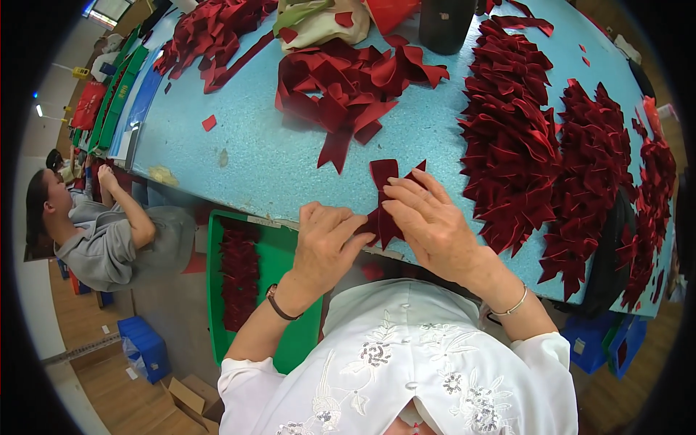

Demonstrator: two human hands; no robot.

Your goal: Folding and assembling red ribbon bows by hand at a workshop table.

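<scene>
A dark red ribbon bow (382, 172) lies at the table's near edge, its tails spreading between my two hands. My left hand (326, 239) is closed, thumb and fingers pinching the bow's lower left part. On the other side my right hand (438, 225) bends over the bow, its fingers pressed on the right part and hiding some of it. Just beyond lies a loose heap of red ribbon pieces (341, 87). To the right, finished-looking bows stand packed in a long, dense row (507, 138).
More bow rows (591, 167) fill the table's right side. At the back are another ribbon heap (217, 32), a pale cloth bag (330, 29) and a dark cylinder (446, 25). A green crate (304, 326) holding red bows sits below the table edge. A person (123, 225) works at left.
</scene>
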